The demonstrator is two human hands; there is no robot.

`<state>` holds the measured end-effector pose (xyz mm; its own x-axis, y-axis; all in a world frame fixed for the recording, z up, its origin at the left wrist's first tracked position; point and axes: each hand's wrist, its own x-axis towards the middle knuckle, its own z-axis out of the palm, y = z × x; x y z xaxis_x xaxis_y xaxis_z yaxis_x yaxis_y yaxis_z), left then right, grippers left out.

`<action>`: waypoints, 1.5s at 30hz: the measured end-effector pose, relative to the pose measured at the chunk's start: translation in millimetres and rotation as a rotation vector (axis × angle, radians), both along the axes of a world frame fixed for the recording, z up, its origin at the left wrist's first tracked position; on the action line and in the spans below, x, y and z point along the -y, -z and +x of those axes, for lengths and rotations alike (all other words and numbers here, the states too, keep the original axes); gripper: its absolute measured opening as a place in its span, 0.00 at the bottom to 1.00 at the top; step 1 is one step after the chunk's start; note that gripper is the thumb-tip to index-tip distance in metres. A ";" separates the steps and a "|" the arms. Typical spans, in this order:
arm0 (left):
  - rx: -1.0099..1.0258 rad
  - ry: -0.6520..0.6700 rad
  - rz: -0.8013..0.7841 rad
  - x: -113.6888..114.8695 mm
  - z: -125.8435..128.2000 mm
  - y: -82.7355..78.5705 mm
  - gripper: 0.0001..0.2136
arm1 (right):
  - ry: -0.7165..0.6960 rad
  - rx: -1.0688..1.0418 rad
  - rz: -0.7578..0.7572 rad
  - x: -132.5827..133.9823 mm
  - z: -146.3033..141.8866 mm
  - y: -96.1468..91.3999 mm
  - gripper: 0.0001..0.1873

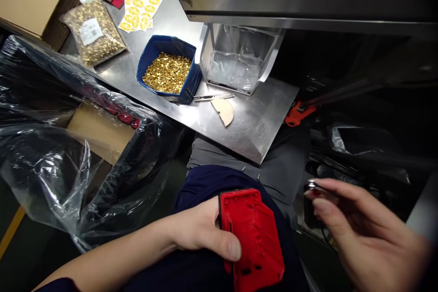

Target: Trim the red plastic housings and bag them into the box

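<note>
My left hand [205, 232] grips a red moulded plastic part [255, 239] over my lap, thumb lying across its near edge. My right hand [356, 228] is at the lower right, fingers curled, pinching a small dark tool with a shiny metal tip [312, 185] between fingertips. The tip sits a short way to the right of the red part, not touching it.
A steel table [246, 123] holds a blue bin of small brass pieces [167, 72], a bag of brass pieces [93, 32], yellow sticker sheets [139, 8], a clear plastic container [236, 59], tweezers [212, 97]. A plastic-lined black crate [68, 155] stands left.
</note>
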<state>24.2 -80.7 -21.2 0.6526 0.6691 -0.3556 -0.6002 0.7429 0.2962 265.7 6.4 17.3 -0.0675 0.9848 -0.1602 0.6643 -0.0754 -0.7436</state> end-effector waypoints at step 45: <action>-0.918 -0.346 0.226 -23.9 -14.3 -2.4 0.48 | 0.113 -0.879 -0.862 -12.5 -32.7 82.7 0.17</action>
<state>9.9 -56.8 -18.8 -0.0535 0.8838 -0.4647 -0.2416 0.4401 0.8648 233.0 18.9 -65.4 -0.4016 0.5875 -0.7026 -0.0777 -0.7863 -0.6130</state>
